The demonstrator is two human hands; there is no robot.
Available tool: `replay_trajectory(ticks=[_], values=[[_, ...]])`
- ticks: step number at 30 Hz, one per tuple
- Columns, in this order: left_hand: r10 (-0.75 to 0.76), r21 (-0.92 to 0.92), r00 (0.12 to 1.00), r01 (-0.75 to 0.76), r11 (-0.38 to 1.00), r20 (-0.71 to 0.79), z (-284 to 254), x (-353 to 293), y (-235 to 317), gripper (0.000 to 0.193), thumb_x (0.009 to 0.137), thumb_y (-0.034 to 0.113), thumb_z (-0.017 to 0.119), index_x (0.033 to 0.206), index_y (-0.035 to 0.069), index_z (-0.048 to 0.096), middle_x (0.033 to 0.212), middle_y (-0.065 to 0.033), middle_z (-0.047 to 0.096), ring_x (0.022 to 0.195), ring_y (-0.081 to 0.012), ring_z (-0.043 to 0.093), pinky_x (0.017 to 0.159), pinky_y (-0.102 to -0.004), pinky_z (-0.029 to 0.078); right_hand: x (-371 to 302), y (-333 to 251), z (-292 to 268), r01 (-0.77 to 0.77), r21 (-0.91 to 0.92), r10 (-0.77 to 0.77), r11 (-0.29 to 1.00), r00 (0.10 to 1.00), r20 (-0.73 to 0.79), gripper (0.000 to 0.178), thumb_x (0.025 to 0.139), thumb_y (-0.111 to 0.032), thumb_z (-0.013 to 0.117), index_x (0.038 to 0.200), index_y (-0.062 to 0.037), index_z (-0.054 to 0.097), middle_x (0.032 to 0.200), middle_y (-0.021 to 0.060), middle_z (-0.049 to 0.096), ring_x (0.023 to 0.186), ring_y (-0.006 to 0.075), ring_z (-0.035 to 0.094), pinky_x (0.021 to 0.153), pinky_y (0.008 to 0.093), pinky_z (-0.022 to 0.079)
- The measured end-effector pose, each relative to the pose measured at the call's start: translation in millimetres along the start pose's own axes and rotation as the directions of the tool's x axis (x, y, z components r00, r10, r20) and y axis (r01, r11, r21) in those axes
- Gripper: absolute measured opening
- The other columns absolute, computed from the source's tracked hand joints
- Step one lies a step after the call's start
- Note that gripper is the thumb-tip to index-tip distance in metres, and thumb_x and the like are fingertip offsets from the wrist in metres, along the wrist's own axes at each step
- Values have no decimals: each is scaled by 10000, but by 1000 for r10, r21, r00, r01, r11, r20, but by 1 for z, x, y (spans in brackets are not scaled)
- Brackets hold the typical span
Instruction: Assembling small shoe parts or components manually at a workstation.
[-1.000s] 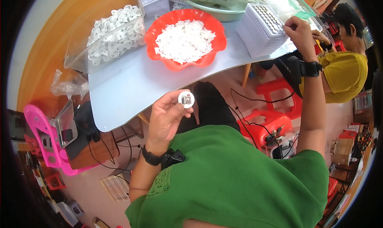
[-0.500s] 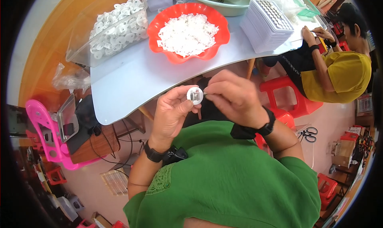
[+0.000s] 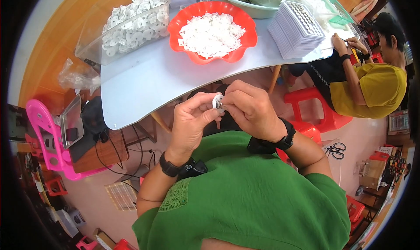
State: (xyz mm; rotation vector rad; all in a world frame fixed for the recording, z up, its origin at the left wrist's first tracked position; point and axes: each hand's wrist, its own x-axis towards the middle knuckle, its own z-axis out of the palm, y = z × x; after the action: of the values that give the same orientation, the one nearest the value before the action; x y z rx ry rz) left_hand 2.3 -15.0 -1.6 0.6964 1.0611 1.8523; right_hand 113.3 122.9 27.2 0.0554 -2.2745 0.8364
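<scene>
Between thumb and fingers, my left hand point(image 3: 192, 119) pinches a small round white plastic part point(image 3: 216, 101) with dark metal pieces inside it. The part is tilted, so its open side faces my right hand point(image 3: 250, 108). That hand's thumb and forefinger are closed together right at the part's open side. Whatever sits between those fingertips is too small and covered to name. Both hands hover in front of the table's near edge, above my lap. Beyond them on the table stands a red scalloped bowl point(image 3: 192, 52) heaped with small white plastic pieces.
A clear bin point(image 3: 87, 53) of round white parts is at the table's point(image 3: 135, 92) far left. Stacked white trays point(image 3: 284, 44) and a pale green basin point(image 3: 249, 10) stand right and behind. A co-worker in a yellow shirt point(image 3: 376, 88) sits at the right by red stools point(image 3: 313, 108).
The round part has turned from facing up to nearly edge-on. My right hand has come in closer, its fingertips now at the part. The view has shifted slightly.
</scene>
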Motion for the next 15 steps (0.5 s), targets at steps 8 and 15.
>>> replay_trajectory(ticks=[8, 15], values=[[37, 127, 999, -36, 991, -12, 2, 0, -1, 281, 843, -14, 621, 1120, -60, 606, 966, -91, 616, 823, -149, 618, 702, -250, 516, -2, 1, 1, -102, 25, 99, 994, 991, 94, 150, 715, 98, 611, 822, 20, 541, 760, 115, 536, 622, 272, 559, 530, 335, 443], [26, 161, 999, -22, 987, -23, 4, 1, -5, 268, 854, -30, 599, 1119, -62, 609, 964, -87, 610, 805, -144, 614, 709, -247, 516, -2, 7, 2, -170, 68, 164, 983, 982, 92, 102, 720, 35, 607, 757, -2, 520, 697, 135, 532, 618, 329, 563, 515, 389, 441]])
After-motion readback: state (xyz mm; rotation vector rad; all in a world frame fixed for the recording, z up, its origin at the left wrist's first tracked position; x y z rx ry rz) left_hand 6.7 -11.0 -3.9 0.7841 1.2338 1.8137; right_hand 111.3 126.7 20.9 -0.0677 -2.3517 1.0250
